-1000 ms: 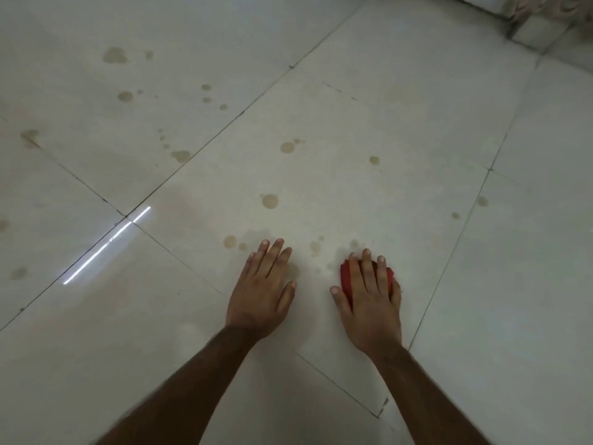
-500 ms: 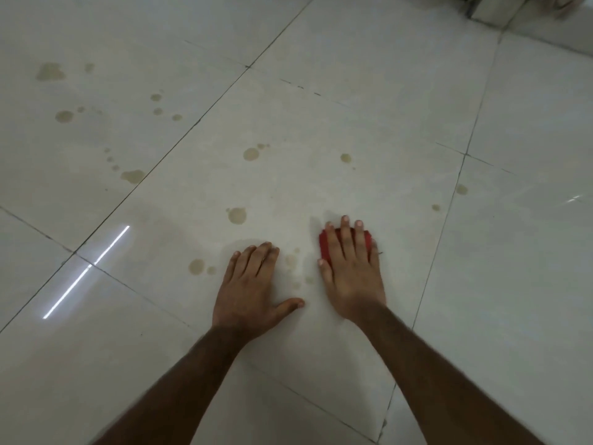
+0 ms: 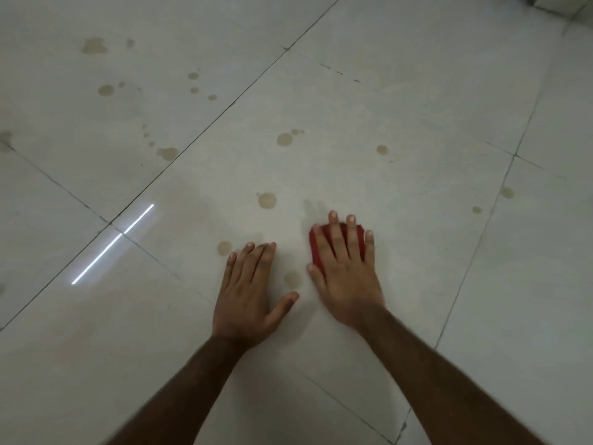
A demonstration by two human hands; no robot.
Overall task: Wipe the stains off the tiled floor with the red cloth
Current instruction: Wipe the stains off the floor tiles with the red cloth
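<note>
Red cloth is pinned flat to the tiled floor under the right hand, fingers spread over it; only cloth edges are seen. Left hand is laid flat, palm down, thumb out, holding nothing, approx. level w/ the right.

Progress est.: early. A faint stain is noted between the hands, another just beyond left fingertips, one ahead-left of the cloth. Further spots are seen well ahead; a cluster far ahead-left; two off to the right. Most stains are judged untouched.
</note>
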